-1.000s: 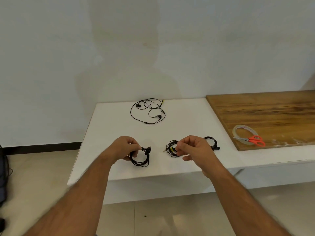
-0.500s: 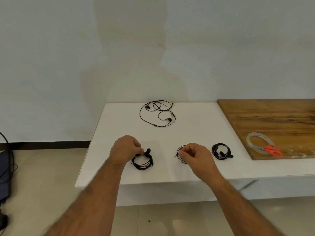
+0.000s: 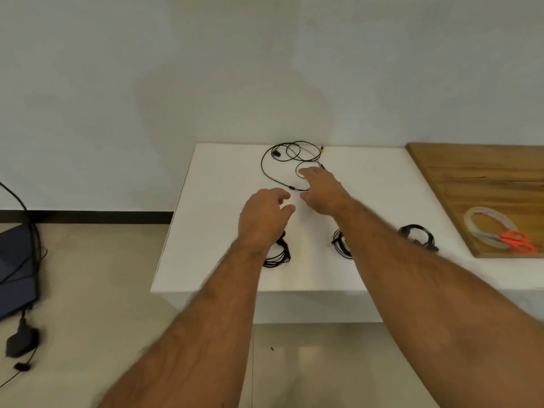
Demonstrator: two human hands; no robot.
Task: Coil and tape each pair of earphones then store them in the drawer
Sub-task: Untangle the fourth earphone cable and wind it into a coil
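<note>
White surface [image 3: 223, 260] against a pale wall, wooden board [image 3: 482, 184] at its right carrying a clear tape roll [image 3: 474, 219] and orange scissors [image 3: 518, 241]. Both forearms stretched forward, left hand [image 3: 263, 220] and right hand [image 3: 322, 191] each with grip loosely spread, holding nothing, right fingertips over the uncoiled earphones [image 3: 266, 172] near the far edge. Closer in, three coiled earphones: left coil [image 3: 278, 256], middle coil [image 3: 341, 245], right coil [image 3: 416, 234].
</note>
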